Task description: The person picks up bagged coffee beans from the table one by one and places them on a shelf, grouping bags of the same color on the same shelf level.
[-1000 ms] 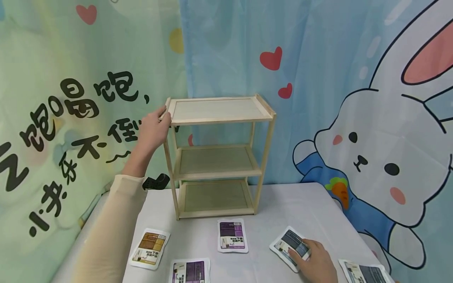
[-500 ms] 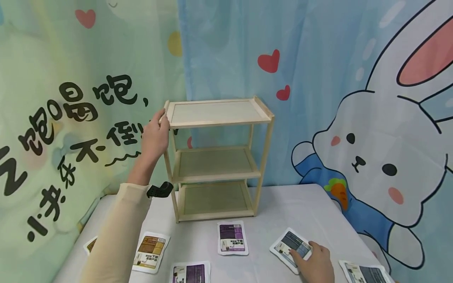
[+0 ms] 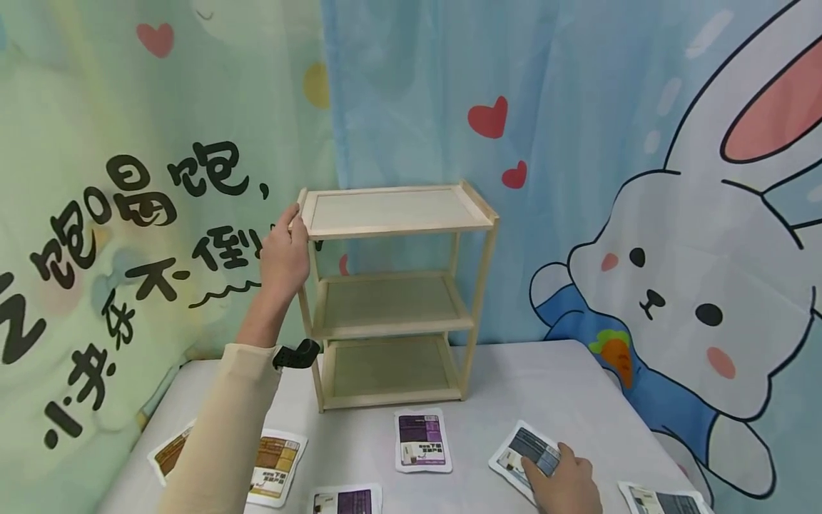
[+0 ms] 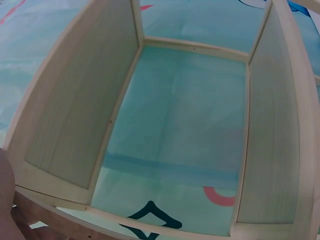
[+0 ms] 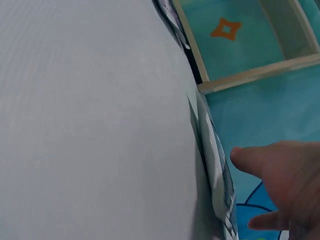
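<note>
In the head view a light wooden three-tier shelf rack [image 3: 392, 328] stands on the table with pale panels in its frames. My left hand [image 3: 284, 260] grips the left end of its top tier. The left wrist view looks through the rack [image 4: 50, 187] between two panels. At the right, my right hand [image 3: 565, 482] reaches over a flat white pouch [image 3: 526, 453] with a blue-grey label, thumb and fingers spread. In the right wrist view the thumb tip of that hand [image 5: 280, 175] is close over the pouch [image 5: 215, 170], which lies on the table.
A purple-labelled pouch [image 3: 423, 439] lies before the rack, another [image 3: 347, 498] nearer. Brown-labelled pouches [image 3: 277, 467] lie at the left, partly behind my sleeve [image 3: 212, 435]. One more blue-grey pouch [image 3: 664, 498] sits at the right edge. A printed curtain [image 3: 411, 107] hangs behind the table.
The head view has tilted slightly upward, so things sit lower in it. My left forearm has shifted right, uncovering a brown pouch at the left. Both hands keep their places.
</note>
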`<state>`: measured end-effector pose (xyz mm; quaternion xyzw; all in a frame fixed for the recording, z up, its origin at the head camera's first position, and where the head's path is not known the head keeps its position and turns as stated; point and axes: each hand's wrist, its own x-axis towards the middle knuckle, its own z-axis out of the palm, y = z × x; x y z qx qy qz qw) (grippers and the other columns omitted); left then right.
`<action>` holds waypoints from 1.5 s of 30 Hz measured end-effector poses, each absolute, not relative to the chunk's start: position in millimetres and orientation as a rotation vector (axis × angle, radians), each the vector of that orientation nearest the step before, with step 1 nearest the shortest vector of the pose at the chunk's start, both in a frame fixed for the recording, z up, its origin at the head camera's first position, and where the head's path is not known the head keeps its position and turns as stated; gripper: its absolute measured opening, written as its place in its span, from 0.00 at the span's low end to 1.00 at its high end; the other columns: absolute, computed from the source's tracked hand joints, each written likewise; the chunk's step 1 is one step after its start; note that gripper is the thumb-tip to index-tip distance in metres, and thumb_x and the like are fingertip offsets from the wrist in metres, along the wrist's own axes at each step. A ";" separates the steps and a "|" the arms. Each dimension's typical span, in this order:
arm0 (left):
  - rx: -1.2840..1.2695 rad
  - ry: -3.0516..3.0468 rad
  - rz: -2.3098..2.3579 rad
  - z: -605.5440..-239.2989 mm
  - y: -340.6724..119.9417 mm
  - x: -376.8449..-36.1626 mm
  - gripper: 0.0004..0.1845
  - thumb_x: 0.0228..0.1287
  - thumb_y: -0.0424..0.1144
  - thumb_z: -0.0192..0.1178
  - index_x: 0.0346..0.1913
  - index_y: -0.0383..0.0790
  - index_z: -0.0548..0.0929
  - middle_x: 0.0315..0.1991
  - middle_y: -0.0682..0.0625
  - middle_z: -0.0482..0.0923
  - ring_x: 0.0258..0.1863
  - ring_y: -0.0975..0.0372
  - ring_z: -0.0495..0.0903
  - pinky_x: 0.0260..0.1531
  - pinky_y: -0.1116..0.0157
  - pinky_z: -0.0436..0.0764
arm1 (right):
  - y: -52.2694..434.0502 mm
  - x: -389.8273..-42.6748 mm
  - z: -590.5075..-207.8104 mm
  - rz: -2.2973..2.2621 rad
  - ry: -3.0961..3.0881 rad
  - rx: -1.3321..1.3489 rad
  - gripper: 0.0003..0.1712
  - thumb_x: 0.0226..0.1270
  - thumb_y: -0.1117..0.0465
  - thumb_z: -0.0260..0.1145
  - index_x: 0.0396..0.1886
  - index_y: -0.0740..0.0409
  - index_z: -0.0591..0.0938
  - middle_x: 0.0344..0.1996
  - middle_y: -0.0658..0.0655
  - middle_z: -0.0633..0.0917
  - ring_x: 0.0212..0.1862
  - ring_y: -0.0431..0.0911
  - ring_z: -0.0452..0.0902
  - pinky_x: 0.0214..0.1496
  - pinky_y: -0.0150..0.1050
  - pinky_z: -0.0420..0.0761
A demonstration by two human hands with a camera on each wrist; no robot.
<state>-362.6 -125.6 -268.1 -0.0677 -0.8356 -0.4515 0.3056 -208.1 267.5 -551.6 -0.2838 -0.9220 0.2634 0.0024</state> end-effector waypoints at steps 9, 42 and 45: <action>-0.183 -2.181 -1.181 -270.3 -126.5 -363.5 0.27 0.78 0.48 0.34 0.71 0.39 0.67 0.63 0.37 0.72 0.50 0.45 0.76 0.43 0.47 0.74 | 249.7 -221.5 -553.1 0.956 -2.771 -0.865 0.53 0.49 0.51 0.78 0.64 0.78 0.61 0.46 0.79 0.59 0.44 0.69 0.67 0.47 0.59 0.75; -0.155 -2.160 -1.162 -270.2 -121.3 -368.6 0.26 0.77 0.47 0.35 0.70 0.42 0.69 0.60 0.38 0.75 0.31 0.49 0.73 0.27 0.56 0.65 | 223.4 -232.9 -512.5 1.118 -2.693 -0.450 0.38 0.57 0.58 0.73 0.65 0.65 0.69 0.59 0.76 0.72 0.58 0.70 0.70 0.52 0.61 0.73; -0.146 -2.164 -1.164 -272.5 -123.6 -368.1 0.26 0.77 0.47 0.35 0.70 0.42 0.69 0.60 0.38 0.74 0.32 0.49 0.73 0.29 0.55 0.67 | 219.6 -232.8 -502.3 1.111 -2.685 -0.404 0.38 0.56 0.57 0.74 0.65 0.63 0.70 0.57 0.75 0.74 0.56 0.68 0.73 0.50 0.59 0.75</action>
